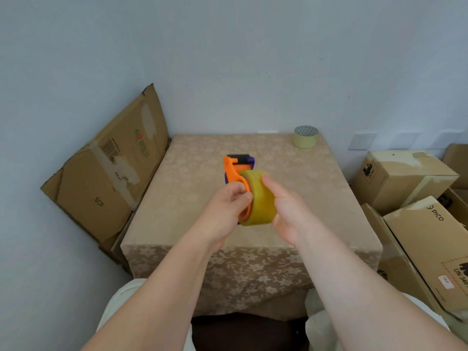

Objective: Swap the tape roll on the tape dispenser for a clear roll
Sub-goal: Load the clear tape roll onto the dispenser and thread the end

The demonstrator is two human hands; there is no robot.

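Note:
I hold an orange and purple tape dispenser (234, 171) above the middle of the table (192, 198). My left hand (225, 209) grips its orange side near the hub. My right hand (286, 209) is wrapped around a yellowish translucent tape roll (258, 196) that sits against the dispenser's hub. Whether the roll is fully seated on the hub is hidden by my fingers. A second, paler beige tape roll (305, 137) stands on the table's far right corner.
A floral beige cloth covers the table. A flattened cardboard box (106, 168) leans on the wall at the left. Several cardboard boxes (415, 198) are stacked close to the table's right side. The wall is right behind the table.

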